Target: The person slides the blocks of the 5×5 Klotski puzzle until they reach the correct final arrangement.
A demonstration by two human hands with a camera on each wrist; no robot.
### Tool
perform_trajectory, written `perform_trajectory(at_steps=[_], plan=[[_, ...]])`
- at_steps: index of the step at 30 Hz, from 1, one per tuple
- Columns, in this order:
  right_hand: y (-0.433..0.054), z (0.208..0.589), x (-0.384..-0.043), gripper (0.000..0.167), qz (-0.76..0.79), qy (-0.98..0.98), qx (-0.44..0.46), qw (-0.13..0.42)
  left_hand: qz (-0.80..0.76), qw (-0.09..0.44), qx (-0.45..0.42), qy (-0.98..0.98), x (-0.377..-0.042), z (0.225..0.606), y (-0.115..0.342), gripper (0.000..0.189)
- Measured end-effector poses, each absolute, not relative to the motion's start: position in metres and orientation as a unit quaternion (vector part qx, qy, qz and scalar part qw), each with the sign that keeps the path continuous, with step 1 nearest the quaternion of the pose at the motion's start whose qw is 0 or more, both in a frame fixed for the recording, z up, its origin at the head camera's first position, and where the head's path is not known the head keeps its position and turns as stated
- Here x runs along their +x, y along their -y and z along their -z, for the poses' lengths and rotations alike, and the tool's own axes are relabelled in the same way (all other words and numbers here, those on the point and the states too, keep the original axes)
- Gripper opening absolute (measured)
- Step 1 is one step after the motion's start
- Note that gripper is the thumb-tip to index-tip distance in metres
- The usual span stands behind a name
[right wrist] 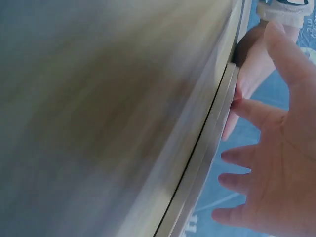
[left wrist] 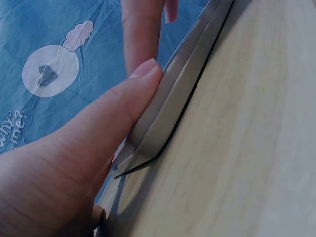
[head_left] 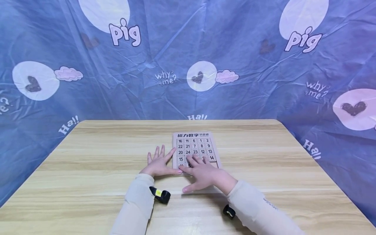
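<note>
A number sliding puzzle [head_left: 195,134] with several rows of numbered tiles lies flat on the table. My left hand [head_left: 159,165] is at its left side, fingers spread. In the left wrist view, the thumb [left wrist: 133,91] rests on the puzzle's raised edge at the near corner. Over the lower rows, my right hand [head_left: 202,173] is spread palm down, its index fingertip on a tile near the bottom left. The right wrist view shows this index finger [right wrist: 254,111] at the board's edge, close to the left hand. Some lower tiles are hidden beneath the right hand.
A wood-grain table [head_left: 97,156] extends around the puzzle on all sides. Behind it hangs a blue printed cloth [head_left: 164,42]. Black wrist cameras are worn at both pale sleeves [head_left: 138,195].
</note>
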State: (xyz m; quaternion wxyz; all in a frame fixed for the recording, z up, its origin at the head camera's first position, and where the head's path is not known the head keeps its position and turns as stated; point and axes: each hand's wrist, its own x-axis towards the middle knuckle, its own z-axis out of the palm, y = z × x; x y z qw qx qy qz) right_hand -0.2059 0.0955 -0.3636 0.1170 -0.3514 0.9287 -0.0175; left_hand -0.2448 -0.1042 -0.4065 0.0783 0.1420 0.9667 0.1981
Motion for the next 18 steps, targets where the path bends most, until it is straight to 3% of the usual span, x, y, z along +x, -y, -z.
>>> perform_trajectory(at_steps=[18], plan=[[-0.113,0.359,-0.204,0.073,0.004,-0.938,-0.325,0.120,-0.212,0.077,0.140,-0.964,-0.244,0.406,0.105,0.101]])
